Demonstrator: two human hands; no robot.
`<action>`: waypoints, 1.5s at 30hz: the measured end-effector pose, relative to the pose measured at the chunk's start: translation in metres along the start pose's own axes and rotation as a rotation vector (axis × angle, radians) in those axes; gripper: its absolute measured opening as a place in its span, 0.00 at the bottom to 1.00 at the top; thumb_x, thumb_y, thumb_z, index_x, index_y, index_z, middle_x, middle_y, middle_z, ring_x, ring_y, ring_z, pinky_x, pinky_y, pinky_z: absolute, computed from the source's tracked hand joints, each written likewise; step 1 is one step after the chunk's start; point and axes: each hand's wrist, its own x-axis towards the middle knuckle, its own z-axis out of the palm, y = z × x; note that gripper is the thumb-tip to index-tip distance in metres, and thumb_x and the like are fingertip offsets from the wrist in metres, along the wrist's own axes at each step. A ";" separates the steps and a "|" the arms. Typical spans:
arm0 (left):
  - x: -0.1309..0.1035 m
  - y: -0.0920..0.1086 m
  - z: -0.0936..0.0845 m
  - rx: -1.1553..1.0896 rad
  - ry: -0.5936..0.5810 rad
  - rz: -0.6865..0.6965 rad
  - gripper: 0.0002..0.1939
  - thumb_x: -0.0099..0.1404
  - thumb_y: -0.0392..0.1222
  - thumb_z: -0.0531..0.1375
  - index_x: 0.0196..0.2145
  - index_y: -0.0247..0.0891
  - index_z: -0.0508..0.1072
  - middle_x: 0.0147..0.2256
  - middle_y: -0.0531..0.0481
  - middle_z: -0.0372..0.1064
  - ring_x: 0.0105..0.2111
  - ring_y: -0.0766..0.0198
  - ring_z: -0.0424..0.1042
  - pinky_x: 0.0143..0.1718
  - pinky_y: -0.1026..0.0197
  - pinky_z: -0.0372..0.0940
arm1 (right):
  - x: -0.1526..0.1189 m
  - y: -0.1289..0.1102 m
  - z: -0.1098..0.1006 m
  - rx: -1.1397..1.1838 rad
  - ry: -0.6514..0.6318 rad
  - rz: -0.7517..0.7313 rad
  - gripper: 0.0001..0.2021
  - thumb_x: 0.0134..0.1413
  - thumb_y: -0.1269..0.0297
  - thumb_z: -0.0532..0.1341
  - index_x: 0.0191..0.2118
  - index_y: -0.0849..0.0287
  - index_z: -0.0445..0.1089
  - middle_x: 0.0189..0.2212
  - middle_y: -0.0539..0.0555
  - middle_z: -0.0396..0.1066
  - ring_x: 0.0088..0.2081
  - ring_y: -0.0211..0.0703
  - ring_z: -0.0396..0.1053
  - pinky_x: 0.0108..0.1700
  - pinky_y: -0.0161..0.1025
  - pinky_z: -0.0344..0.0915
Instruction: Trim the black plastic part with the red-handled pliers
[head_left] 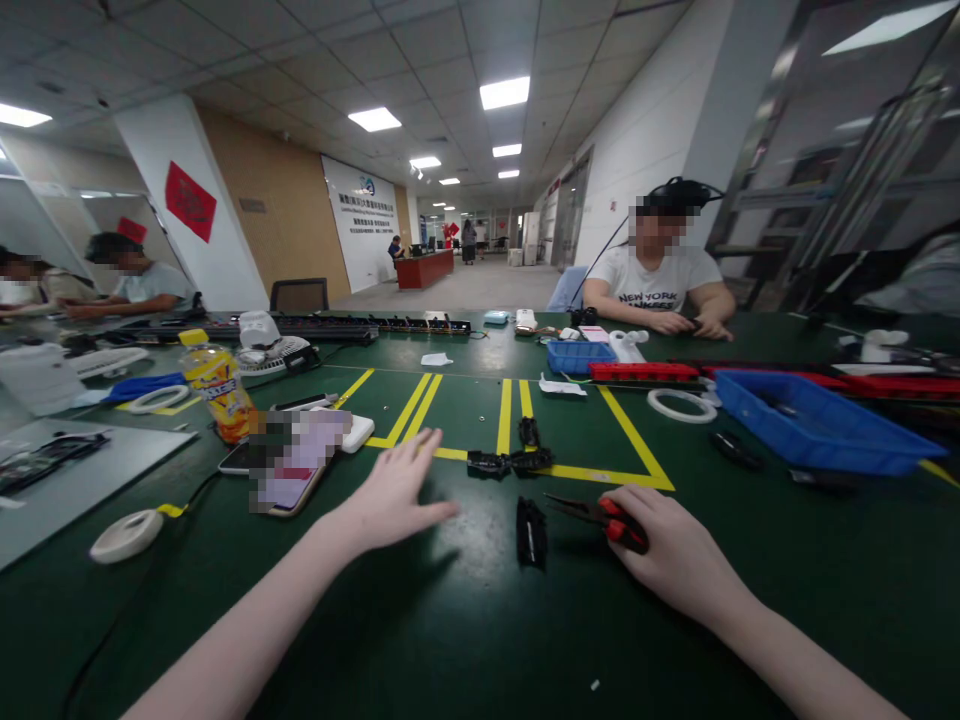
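Note:
My right hand (664,545) is closed around a pair of pliers (592,510) with red and black handles, the jaws pointing left. Just left of the jaw tips, a black plastic part (532,533) lies on the green table. My left hand (401,490) hovers with fingers spread and holds nothing. Ahead of both hands, several small black parts (489,464) sit in a cluster on the yellow tape line. A phone (311,470) with a lit screen lies left of my left hand.
An orange drink bottle (214,385) and a white tape roll (126,535) stand to the left. At right are a large blue tray (817,425) and a white ring (681,405). A smaller blue basket (579,356) is farther back. Across the table sits a person (660,285).

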 end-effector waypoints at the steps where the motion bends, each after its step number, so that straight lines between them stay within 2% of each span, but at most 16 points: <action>1: 0.001 0.019 0.004 -0.087 -0.096 0.117 0.50 0.62 0.66 0.55 0.70 0.40 0.36 0.69 0.41 0.36 0.67 0.45 0.42 0.64 0.47 0.47 | 0.001 -0.001 0.000 0.003 0.002 -0.005 0.16 0.48 0.63 0.59 0.45 0.54 0.71 0.43 0.56 0.73 0.45 0.52 0.71 0.48 0.50 0.69; 2: 0.003 0.036 0.008 -0.146 -0.180 0.204 0.54 0.60 0.68 0.56 0.70 0.40 0.33 0.70 0.42 0.34 0.68 0.44 0.42 0.64 0.46 0.47 | 0.001 -0.003 0.000 0.008 -0.001 -0.010 0.16 0.48 0.64 0.59 0.45 0.55 0.71 0.43 0.56 0.73 0.45 0.52 0.71 0.48 0.49 0.68; 4: 0.008 0.061 0.018 -0.208 -0.246 0.281 0.58 0.57 0.69 0.58 0.69 0.38 0.31 0.70 0.40 0.33 0.67 0.42 0.41 0.64 0.45 0.46 | 0.001 -0.004 0.001 0.016 -0.008 -0.017 0.15 0.48 0.65 0.59 0.44 0.55 0.70 0.43 0.56 0.73 0.45 0.51 0.70 0.48 0.48 0.68; 6: 0.014 0.075 0.028 -0.257 -0.230 0.302 0.58 0.56 0.67 0.61 0.70 0.39 0.33 0.69 0.39 0.36 0.66 0.41 0.44 0.63 0.44 0.49 | 0.000 -0.005 0.002 0.004 -0.003 -0.035 0.15 0.47 0.67 0.60 0.44 0.55 0.70 0.43 0.56 0.73 0.45 0.51 0.70 0.48 0.48 0.68; 8: 0.020 0.080 0.038 -0.311 -0.201 0.305 0.56 0.56 0.65 0.63 0.70 0.40 0.38 0.67 0.38 0.44 0.64 0.40 0.51 0.61 0.43 0.53 | -0.002 -0.005 0.002 -0.021 0.018 -0.069 0.16 0.46 0.68 0.60 0.44 0.56 0.70 0.43 0.56 0.73 0.46 0.52 0.70 0.48 0.48 0.67; 12: 0.026 0.079 0.052 -0.441 -0.117 0.273 0.48 0.54 0.60 0.67 0.65 0.42 0.54 0.60 0.39 0.59 0.59 0.42 0.59 0.58 0.43 0.57 | -0.006 -0.008 0.001 -0.035 0.063 -0.129 0.15 0.49 0.66 0.62 0.45 0.55 0.69 0.42 0.56 0.72 0.45 0.51 0.70 0.46 0.47 0.67; 14: 0.026 0.076 0.056 -0.505 -0.094 0.247 0.42 0.52 0.58 0.69 0.60 0.42 0.61 0.56 0.41 0.63 0.57 0.44 0.62 0.56 0.45 0.60 | -0.007 -0.010 0.000 -0.031 0.064 -0.137 0.14 0.51 0.62 0.63 0.45 0.55 0.69 0.42 0.55 0.72 0.43 0.50 0.70 0.44 0.46 0.68; 17: 0.025 0.074 0.062 -0.550 -0.064 0.248 0.36 0.52 0.56 0.70 0.54 0.42 0.66 0.53 0.43 0.65 0.55 0.46 0.63 0.54 0.47 0.62 | -0.008 -0.014 -0.001 -0.034 0.025 -0.143 0.16 0.50 0.56 0.66 0.44 0.56 0.69 0.41 0.55 0.72 0.41 0.49 0.71 0.41 0.45 0.68; 20: 0.025 0.073 0.064 -0.578 -0.053 0.282 0.35 0.50 0.54 0.71 0.52 0.41 0.68 0.53 0.42 0.66 0.54 0.47 0.64 0.55 0.46 0.60 | -0.008 -0.017 -0.001 -0.058 0.005 -0.160 0.18 0.49 0.52 0.67 0.42 0.57 0.70 0.40 0.56 0.72 0.41 0.51 0.70 0.42 0.47 0.67; 27: 0.025 0.072 0.057 -0.603 -0.151 0.293 0.33 0.49 0.50 0.72 0.52 0.44 0.70 0.58 0.45 0.62 0.59 0.45 0.59 0.60 0.43 0.52 | -0.008 -0.017 0.000 -0.126 0.051 -0.161 0.18 0.51 0.51 0.66 0.41 0.59 0.70 0.39 0.58 0.72 0.41 0.52 0.69 0.42 0.46 0.65; 33: 0.025 0.071 0.057 -0.627 -0.190 0.217 0.38 0.49 0.50 0.72 0.56 0.44 0.66 0.56 0.44 0.63 0.57 0.45 0.61 0.57 0.43 0.57 | -0.010 -0.018 0.000 -0.154 0.049 -0.170 0.17 0.51 0.50 0.66 0.40 0.58 0.70 0.37 0.57 0.72 0.39 0.50 0.69 0.41 0.45 0.65; 39: 0.024 0.075 0.055 -0.660 -0.165 0.236 0.35 0.50 0.48 0.72 0.54 0.44 0.67 0.55 0.44 0.65 0.55 0.46 0.64 0.57 0.43 0.58 | -0.011 -0.020 0.001 -0.146 0.042 -0.161 0.16 0.52 0.50 0.65 0.38 0.57 0.70 0.36 0.56 0.72 0.36 0.48 0.69 0.37 0.43 0.64; 45: 0.020 0.079 0.051 -0.674 -0.121 0.251 0.32 0.50 0.47 0.71 0.52 0.42 0.69 0.51 0.45 0.69 0.51 0.50 0.68 0.53 0.48 0.63 | -0.013 -0.022 0.001 -0.152 0.026 -0.152 0.13 0.52 0.54 0.65 0.37 0.58 0.69 0.35 0.55 0.71 0.36 0.47 0.69 0.38 0.42 0.64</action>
